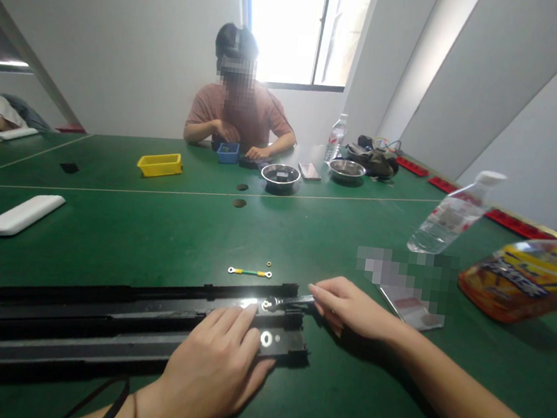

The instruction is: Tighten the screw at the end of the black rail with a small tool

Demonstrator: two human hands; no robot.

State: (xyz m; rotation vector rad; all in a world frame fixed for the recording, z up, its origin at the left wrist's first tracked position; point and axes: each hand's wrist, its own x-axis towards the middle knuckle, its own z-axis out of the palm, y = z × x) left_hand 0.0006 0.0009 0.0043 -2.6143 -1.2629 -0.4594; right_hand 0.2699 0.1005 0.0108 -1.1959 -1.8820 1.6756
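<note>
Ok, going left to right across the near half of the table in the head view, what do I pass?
White device → left hand flat on the rail → right hand pinching a metal tool → water bottle → snack bag.

btls (336, 136) (451, 218) x2 | steel bowls (280, 176) (346, 170) x2 | bins (159, 164) (228, 153) x2 | rail (69, 319) x1 | wire (250, 272) x1 | tool (293, 300) x1

A single head-worn camera looks forward and slightly down across the green bench (104, 236), close above the person's own hands at the frame's bottom, facing a window (299, 23) at the upper centre.
</note>
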